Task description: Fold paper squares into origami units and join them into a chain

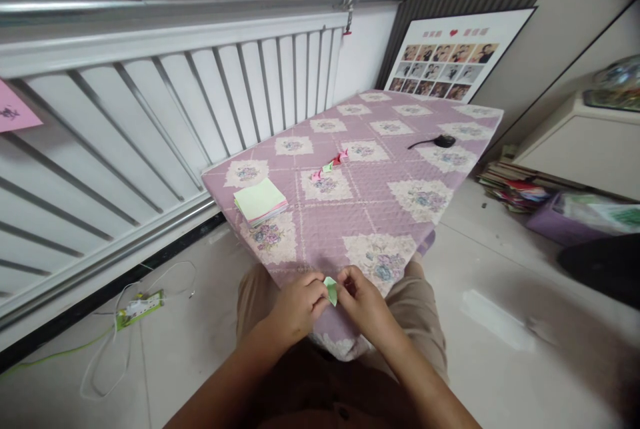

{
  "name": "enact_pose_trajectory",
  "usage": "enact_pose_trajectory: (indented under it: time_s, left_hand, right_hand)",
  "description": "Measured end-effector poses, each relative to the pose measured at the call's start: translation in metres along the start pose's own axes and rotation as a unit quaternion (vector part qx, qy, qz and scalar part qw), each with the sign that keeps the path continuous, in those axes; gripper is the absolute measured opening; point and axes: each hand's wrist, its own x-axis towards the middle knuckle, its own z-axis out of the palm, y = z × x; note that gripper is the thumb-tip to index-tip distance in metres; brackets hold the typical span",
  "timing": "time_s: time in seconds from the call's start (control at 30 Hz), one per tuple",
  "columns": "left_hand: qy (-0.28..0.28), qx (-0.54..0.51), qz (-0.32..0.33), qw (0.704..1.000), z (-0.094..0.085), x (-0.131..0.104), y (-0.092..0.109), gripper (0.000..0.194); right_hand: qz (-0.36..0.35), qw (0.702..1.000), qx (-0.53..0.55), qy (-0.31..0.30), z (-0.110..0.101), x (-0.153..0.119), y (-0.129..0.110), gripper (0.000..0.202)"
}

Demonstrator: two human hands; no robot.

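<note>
Both hands (330,306) pinch green paper (331,290) at the table edge (280,276).

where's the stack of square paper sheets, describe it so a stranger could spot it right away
Start at the purple floral table cover beside the white radiator. On its corner nearest the radiator lies the paper stack. Unlike the small folded pieces mid-table, it is flat, square, with a pale green top sheet.

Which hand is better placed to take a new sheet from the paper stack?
Probably the left hand: the paper stack lies on its side of the table. Both hands now pinch the green folded paper.
</note>
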Motion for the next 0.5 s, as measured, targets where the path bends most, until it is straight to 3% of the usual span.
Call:
enact_pose_trajectory:
  time_s: [0.2, 0.3, 0.4, 0.5]
  left_hand:
    - [-0.001, -0.095, -0.026, 0.995, -0.010, -0.001, -0.002, 0.012]
    - [0.007, -0.133, -0.070, 0.989, -0.011, -0.001, -0.002, 0.011]
    - [0.029, -0.191, -0.125, 0.973, -0.008, -0.002, 0.000, 0.008]
    - [0.056, -0.289, -0.187, 0.937, -0.001, -0.002, 0.004, 0.014]
  right_hand:
    - [-0.120, 0.981, -0.112, -0.100, -0.013, -0.007, -0.005, 0.016]
    - [-0.147, 0.974, -0.108, -0.132, -0.018, -0.010, -0.008, 0.015]
    - [-0.137, 0.983, -0.064, -0.106, -0.016, -0.012, -0.009, 0.008]
    - [-0.080, 0.996, -0.018, -0.046, -0.008, -0.013, -0.009, 0.014]
